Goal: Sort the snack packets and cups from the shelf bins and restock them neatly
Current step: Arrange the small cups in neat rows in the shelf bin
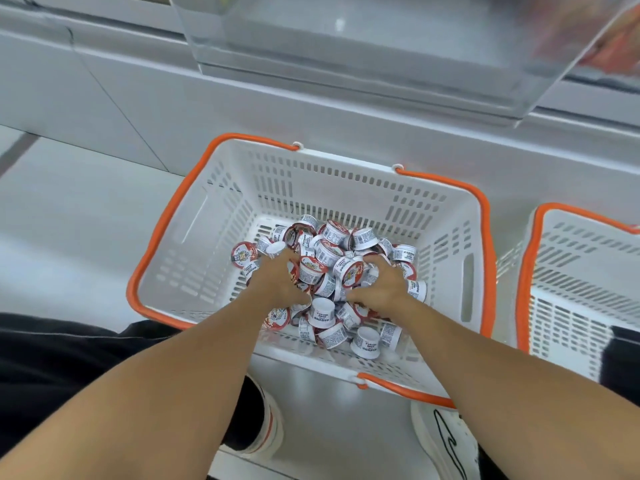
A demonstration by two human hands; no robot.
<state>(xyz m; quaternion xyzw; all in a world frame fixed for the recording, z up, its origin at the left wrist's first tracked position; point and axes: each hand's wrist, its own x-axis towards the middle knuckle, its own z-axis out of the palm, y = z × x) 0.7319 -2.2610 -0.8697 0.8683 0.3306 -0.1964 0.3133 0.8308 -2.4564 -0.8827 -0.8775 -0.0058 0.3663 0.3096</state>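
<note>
**Both hands deep in the cup pile: gather a clean, even handful**

The person crouches over a white basket (346,188) with orange handles, set on the floor below a clear shelf bin (363,57) at twelve o'clock. The small cups (329,271) lie jumbled in the bottom of the basket, some upright, many on their sides or upside down, with the heap thickest at the middle and thinning toward six o'clock.

The left hand (282,284) is pushed into the heap at about nine o'clock of the pile, its fingers curled down among the cups and closing on several. The right hand (382,284) mirrors it at three o'clock, fingers likewise curled into the cups. Just how many cups each hand holds cannot be told, since the fingertips are buried.

The step appears to be scooping cups out for restocking. To do it well, the person would likely draw the two hands toward each other so the cups between them are cradled rather than pinched, and lift only as many as sit securely. Cups on their sides will tend to roll off the top of an overfull handful. Turning them lid-up once in the bin should give neat rows.

A second basket (585,271) stands just beside the first at three o'clock; a white shoe (446,441) shows at five o'clock.
</note>
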